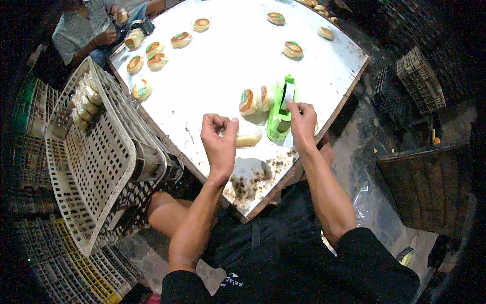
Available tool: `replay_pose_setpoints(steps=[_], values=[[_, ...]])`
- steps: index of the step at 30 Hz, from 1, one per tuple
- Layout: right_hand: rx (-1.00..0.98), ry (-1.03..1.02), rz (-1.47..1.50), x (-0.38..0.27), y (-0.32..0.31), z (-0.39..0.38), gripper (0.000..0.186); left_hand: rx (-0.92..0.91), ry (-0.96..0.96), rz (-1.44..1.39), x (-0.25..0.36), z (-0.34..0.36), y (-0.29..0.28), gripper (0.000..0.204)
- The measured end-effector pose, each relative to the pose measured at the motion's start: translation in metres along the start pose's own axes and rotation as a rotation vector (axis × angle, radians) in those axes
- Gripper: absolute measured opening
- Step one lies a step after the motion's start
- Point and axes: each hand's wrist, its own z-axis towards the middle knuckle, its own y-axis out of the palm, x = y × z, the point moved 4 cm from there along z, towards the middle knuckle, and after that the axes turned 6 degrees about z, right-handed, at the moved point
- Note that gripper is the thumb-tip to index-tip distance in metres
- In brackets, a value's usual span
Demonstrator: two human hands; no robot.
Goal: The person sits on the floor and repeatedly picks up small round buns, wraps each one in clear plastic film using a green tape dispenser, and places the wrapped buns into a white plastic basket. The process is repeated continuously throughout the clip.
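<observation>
My left hand (218, 142) has its fingers curled at the clear bag of a pale, flat bun (248, 139) lying on the white table (243, 66). My right hand (304, 124) pinches at the tape roll of a green tape dispenser (278, 126); the tape between its fingertips is too small to make out clearly. Two bagged golden buns with green labels (247, 101) stand side by side just left of the dispenser, beyond my left hand. Something pale is partly hidden behind my right hand.
More bagged buns (180, 40) are scattered over the table's far part. Stacked pale plastic crates (129, 152) stand at the left, wrapped buns in the top one. A co-worker (73, 35) sits at the far left corner. Dark crates (420, 81) and a wooden board (425, 192) are at the right.
</observation>
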Motion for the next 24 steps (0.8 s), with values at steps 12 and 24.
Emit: replay_pose_setpoints(steps=[12, 24], values=[[0.011, -0.107, -0.263, 0.016, -0.016, 0.005, 0.048, 0.273, -0.143, -0.119, -0.037, 0.016, -0.043, 0.021], [0.006, 0.229, -0.221, 0.028, 0.012, -0.001, 0.041, 0.196, -0.126, -0.188, -0.031, 0.013, -0.027, 0.022]])
